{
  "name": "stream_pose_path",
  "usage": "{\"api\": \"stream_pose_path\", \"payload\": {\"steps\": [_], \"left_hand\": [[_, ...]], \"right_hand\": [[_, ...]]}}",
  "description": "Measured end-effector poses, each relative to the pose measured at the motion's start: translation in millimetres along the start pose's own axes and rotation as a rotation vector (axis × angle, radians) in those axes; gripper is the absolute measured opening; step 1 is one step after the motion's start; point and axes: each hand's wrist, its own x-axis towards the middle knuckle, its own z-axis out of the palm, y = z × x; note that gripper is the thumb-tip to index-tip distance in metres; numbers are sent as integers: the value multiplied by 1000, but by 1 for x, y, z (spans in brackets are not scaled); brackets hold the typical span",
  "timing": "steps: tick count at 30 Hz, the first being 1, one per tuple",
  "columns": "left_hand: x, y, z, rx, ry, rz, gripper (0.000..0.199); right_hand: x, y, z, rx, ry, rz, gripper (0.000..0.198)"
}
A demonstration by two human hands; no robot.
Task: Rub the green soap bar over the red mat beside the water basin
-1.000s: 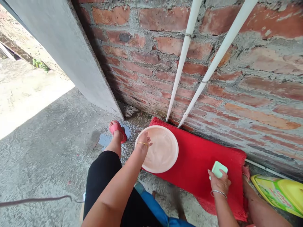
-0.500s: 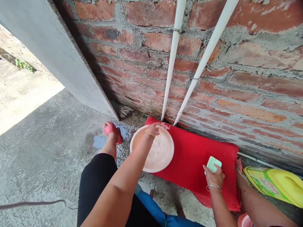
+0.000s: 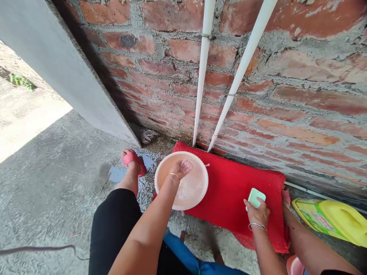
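A pale pink basin of water stands on the left part of a red shaggy mat. My left hand, with a gold bangle at the wrist, is over the basin, palm turned up and fingers loosely bent, at the water. It holds nothing solid. My right hand, wearing a silver bangle, grips a mint-green block with rounded corners and a small hole. The block is on or just over the mat's right part; its underside is hidden.
A yellow-green detergent jug lies at the right, near a pink container. Two white pipes run down the brick wall. A crumpled cloth lies by the pillar, near wet floor.
My left hand has come down from the basin's far rim, its palm now turned up; the water splashed over that rim has mostly gone. My right hand stays on the green block.
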Motion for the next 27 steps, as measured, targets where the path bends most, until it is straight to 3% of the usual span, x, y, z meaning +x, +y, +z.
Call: {"api": "stream_pose_path", "payload": {"steps": [2,5,7,9,13,15,18,21,23,25,27], "left_hand": [[4,21,29,198,-56,68,12],[0,39,48,512,54,308,10],[-6,36,40,640,119,442,12],[-12,22,19,751,154,491,13],[-23,-14,-29,769,244,375,21],[-25,-24,-47,750,275,320,24],[-25,-27,-66,746,282,291,30],[-21,-21,-74,724,288,307,33],[-18,-20,-74,708,305,317,33],[-16,-24,-71,698,313,307,34],[-16,-32,-65,692,314,298,34]], "right_hand": [[-2,-6,0,-29,28,-54,78],[-11,-37,10,-109,33,-260,69],[-23,-74,25,-168,-35,-428,62],[-39,-117,42,-239,-145,-561,55],[-62,-176,64,-374,-318,-701,43],[-56,-172,59,-411,-313,-674,44],[-24,-121,22,-436,-215,-484,51],[10,-54,-29,-411,-47,-89,56],[21,-28,-51,-382,61,135,60],[19,-28,-52,-355,113,105,61],[8,-52,-33,-333,85,-149,58]]}}
